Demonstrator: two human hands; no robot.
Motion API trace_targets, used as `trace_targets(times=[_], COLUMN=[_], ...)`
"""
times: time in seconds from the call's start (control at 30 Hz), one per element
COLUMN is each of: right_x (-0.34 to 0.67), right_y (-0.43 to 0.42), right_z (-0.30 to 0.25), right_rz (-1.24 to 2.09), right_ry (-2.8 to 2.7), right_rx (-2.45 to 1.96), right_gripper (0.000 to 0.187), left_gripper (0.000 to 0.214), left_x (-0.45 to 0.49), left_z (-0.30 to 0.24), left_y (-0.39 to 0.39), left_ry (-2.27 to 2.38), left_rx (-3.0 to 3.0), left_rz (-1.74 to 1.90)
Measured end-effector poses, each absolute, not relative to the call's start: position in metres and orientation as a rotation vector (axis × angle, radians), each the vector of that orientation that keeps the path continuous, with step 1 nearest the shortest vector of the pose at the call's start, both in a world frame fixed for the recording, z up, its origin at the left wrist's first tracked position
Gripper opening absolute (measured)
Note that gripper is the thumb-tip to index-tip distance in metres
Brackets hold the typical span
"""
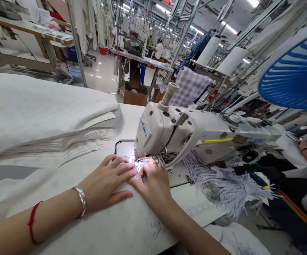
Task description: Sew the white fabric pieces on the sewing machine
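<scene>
The left hand (pixel 107 182) and right hand (pixel 152 184) were held open, pressed flat on a white fabric piece (pixel 124 186) rather than gripping it. The piece was laid on the table (pixel 89 226) at the needle of a sewing machine (pixel 156 131), though the exact spot seemed washed out by lamp glare. A folded cloth stack (pixel 36 109) was piled to the left.
</scene>
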State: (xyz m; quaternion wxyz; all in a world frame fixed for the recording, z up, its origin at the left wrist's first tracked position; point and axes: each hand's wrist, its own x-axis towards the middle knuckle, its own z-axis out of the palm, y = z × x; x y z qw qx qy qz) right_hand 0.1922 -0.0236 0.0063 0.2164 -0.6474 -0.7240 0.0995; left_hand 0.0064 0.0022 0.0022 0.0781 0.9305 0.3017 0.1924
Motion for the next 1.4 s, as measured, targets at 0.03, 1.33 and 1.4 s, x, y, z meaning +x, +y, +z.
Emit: trace_targets(times=[0.03,1.33,1.4], right_x=[0.191,0.189,0.189], right_y=[-0.023,-0.03,-0.03], right_z=[0.006,0.003,0.003], right_rz=[0.282,0.095,0.098], right_ry=[-2.035,-2.12,-2.134], right_rx=[-1.795,-1.723,-1.733], right_gripper=[0.035,0.021,0.021], left_gripper=[0.04,0.041,0.036], left_x=[0.006,0.013,0.015], left_z=[0.002,0.002,-0.002], left_y=[0.003,-0.015,-0.021], left_ry=[0.901,0.984,1.044], left_rx=[2.783,2.811,2.785], left_rz=[0.58,0.483,0.527])
